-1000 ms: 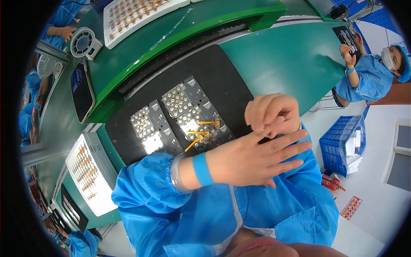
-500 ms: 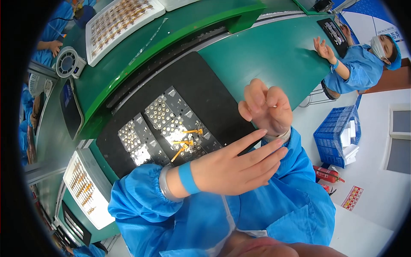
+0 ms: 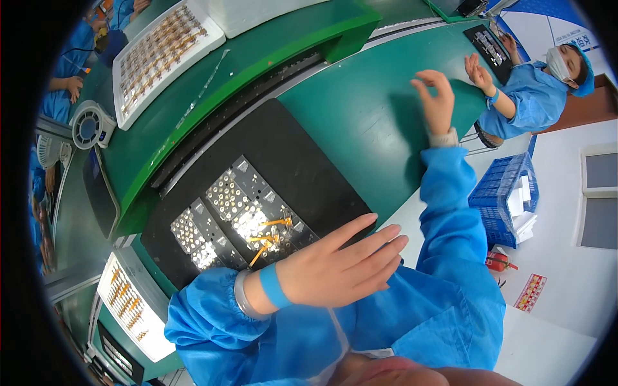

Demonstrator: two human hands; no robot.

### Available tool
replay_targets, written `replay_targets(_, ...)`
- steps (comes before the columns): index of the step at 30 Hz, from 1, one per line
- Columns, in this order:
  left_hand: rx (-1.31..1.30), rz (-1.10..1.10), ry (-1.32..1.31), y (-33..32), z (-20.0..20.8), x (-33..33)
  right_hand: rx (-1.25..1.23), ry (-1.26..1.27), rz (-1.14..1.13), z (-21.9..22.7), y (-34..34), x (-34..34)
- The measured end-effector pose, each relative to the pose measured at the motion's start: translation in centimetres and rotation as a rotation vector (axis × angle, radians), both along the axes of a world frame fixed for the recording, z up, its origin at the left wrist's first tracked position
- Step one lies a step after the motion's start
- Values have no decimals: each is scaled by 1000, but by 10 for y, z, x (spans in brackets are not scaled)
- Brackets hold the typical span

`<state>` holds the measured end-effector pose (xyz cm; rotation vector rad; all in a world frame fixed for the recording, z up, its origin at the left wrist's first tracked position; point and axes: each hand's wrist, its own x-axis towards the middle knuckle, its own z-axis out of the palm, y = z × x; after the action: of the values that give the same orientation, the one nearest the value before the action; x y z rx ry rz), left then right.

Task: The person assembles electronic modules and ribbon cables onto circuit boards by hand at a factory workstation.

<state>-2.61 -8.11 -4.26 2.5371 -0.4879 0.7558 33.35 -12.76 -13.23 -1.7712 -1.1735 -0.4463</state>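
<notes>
My left hand (image 3: 335, 269), with a blue band at the wrist, is held palm down over the near edge of a black mat (image 3: 302, 161). Its fingers are stretched out and hold nothing. My right hand (image 3: 438, 106) is raised over the green tabletop beyond the mat's right side, fingers bent and apart, with nothing visible between them. On the mat lie a dark circuit board (image 3: 242, 168) and a second dark board (image 3: 198, 207) beside it, both dotted with round silvery parts. Several orange flex strips (image 3: 278, 222) sit on the first board. My left sleeve partly hides the boards' near ends.
A white tray of small parts (image 3: 212, 29) stands on the green-edged shelf (image 3: 257, 69); another white tray (image 3: 161, 347) is at the lower left. A small fan (image 3: 90, 125) stands left. A co-worker (image 3: 531, 96) sits far right, near a blue crate (image 3: 499, 202).
My right hand has moved up and away from beside my left hand, out over the green tabletop, with its arm extended. My left hand has shifted slightly left and down, still outstretched.
</notes>
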Motion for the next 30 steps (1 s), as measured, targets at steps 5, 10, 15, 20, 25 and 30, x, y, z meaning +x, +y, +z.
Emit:
replay_targets(5,-42,-31,25,1,-6,4,-52,234,-353,-40,-38,125)
replay_targets(10,-101,-43,63,3,-10,4,-61,235,-358,-47,-34,136)
replay_targets(15,-123,-45,74,4,-10,6,-208,99,-438,-45,-30,128)
replay_targets(20,-115,-36,69,5,-14,8,-231,102,-448,-46,-30,125)
replay_targets(25,-116,8,129,6,-15,12,-252,131,-428,-51,-35,131)
replay_targets(30,-12,93,294,4,-13,11,-359,268,-410,-48,-29,120)
